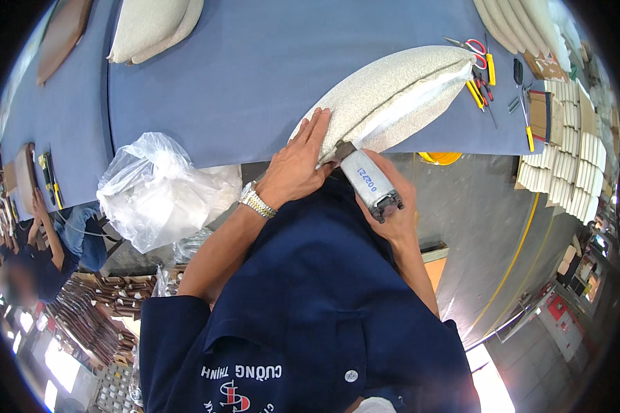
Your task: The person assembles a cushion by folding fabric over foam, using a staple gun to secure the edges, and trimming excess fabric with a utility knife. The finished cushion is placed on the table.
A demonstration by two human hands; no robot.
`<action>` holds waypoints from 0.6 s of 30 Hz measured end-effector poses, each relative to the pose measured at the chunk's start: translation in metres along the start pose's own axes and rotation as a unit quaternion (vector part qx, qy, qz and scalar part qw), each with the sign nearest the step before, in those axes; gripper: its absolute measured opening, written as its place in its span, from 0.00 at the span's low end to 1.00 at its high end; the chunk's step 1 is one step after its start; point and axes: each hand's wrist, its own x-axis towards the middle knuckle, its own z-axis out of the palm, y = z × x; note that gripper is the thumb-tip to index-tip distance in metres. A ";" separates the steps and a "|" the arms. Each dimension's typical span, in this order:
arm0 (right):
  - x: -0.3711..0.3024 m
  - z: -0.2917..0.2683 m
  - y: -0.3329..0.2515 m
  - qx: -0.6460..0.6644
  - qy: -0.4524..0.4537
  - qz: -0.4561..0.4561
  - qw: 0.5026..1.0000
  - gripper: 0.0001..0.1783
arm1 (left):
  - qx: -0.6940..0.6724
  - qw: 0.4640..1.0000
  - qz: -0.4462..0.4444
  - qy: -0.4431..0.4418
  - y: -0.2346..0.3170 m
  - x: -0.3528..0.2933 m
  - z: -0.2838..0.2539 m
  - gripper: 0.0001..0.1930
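A beige fabric cushion [372,89] lies on the blue-covered table, its near end at the front edge in front of me. A pale strip of lining shows along its seam side. My left hand [297,160] rests on the near end with fingers stretched out over the fabric; its thumb is partly hidden by the cushion's edge. My right hand [401,186] is wrapped round a grey staple gun [369,180]. The tool's nose meets the cushion's near edge, close beside my left hand. Whether the nose presses into the fabric I cannot tell.
Scissors [477,48], yellow-handled tools [490,69] and a screwdriver [528,131] lie by the cushion's far right end. Clear plastic bags [158,186] hang at the table's front left. Cushions [155,27] sit at the back. Another person [34,261] works at far left.
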 end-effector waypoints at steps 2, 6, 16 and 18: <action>0.001 0.001 -0.002 0.020 -0.007 -0.001 1.000 0.32 | 0.012 1.000 -0.002 0.003 0.001 -0.001 0.001 0.50; 0.001 -0.001 -0.004 0.007 -0.024 0.007 1.000 0.32 | 0.017 1.000 -0.014 -0.002 0.006 -0.002 -0.002 0.50; -0.002 0.007 -0.009 -0.014 -0.010 0.063 0.998 0.32 | 0.021 0.998 0.014 0.053 0.003 -0.004 0.017 0.48; -0.007 0.006 -0.010 -0.023 -0.008 0.046 0.999 0.32 | 0.023 0.998 0.018 0.054 0.003 -0.006 0.019 0.48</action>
